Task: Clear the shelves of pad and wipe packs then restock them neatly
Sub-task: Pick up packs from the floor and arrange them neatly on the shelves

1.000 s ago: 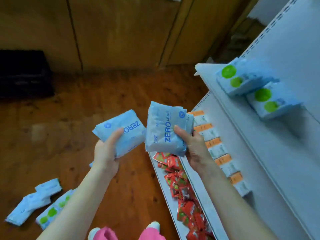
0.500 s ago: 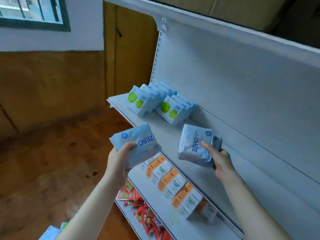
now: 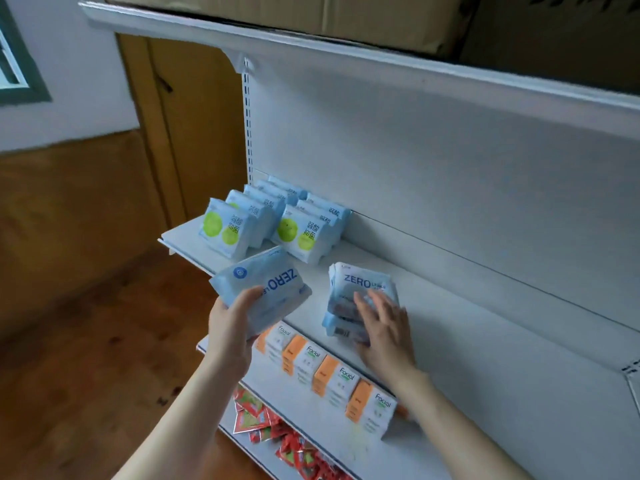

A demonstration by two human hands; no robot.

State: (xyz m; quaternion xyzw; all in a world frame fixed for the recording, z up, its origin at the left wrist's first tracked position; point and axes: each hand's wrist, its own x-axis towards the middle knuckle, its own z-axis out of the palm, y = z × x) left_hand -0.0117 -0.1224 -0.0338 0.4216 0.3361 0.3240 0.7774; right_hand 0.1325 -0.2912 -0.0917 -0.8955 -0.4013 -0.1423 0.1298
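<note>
My left hand grips a light blue ZERO pad pack, held tilted in the air in front of the white middle shelf. Standing on that shelf is a second ZERO pack; my right hand rests on its front with the fingers spread flat. Two rows of blue packs with green circles stand at the shelf's left end, just beyond both hands.
On the shelf below stands a row of orange and white Facial packs. Red sachets lie heaped on the lowest shelf. An upper shelf carries cardboard boxes. Wooden floor spreads to the left.
My view rose from the floor to the shelves. My right hand has set its ZERO pack upright on the middle shelf and flattened against it. The left hand still holds its pack.
</note>
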